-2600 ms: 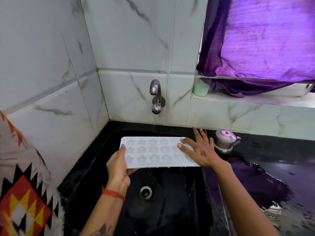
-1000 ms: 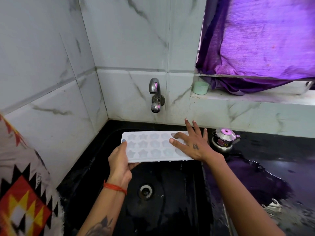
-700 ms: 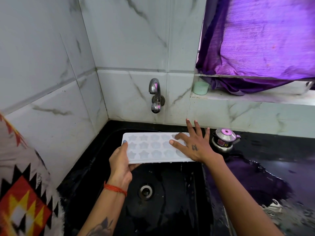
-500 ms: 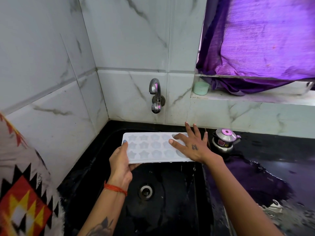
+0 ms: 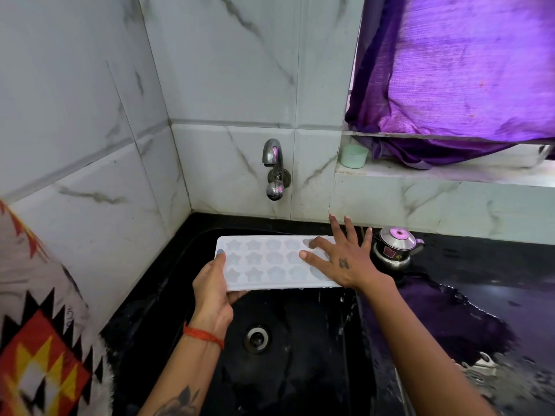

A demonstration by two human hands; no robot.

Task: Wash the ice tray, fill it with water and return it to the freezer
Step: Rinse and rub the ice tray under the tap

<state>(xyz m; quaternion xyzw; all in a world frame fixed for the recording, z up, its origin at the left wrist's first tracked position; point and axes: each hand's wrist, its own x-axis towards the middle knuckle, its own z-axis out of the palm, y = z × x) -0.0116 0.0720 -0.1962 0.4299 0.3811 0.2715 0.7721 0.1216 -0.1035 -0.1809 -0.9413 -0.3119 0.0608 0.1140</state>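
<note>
1. Now your left hand (image 5: 213, 288) grips the left end of the ice tray (image 5: 271, 262), thumb on top and fingers curled underneath, holding it roughly level over the black sink (image 5: 300, 355).
2. Your right hand (image 5: 339, 259) lies flat on the tray's right end, fingers straight and spread, pressing on the moulded cavities rather than gripping anything.
3. Compared with a couple of seconds ago, your right hand has slid a little leftward over the star-shaped cavities, and across the last second its fingers have spread and closed again; that reads as rubbing.
4. The tray itself has barely shifted: it hangs over the back of the basin, below and a little in front of the tap (image 5: 274, 172), cavities facing up.
5. No stream shows from the tap, though drops hang along the tray's front edge and the counter (image 5: 480, 310) to your right is wet.
6. My judgement: you are in the washing step, with filling and the freezer not yet begun.
7. Mind the small metal kettle (image 5: 396, 247) just beside your right fingers when you move the tray.
</note>
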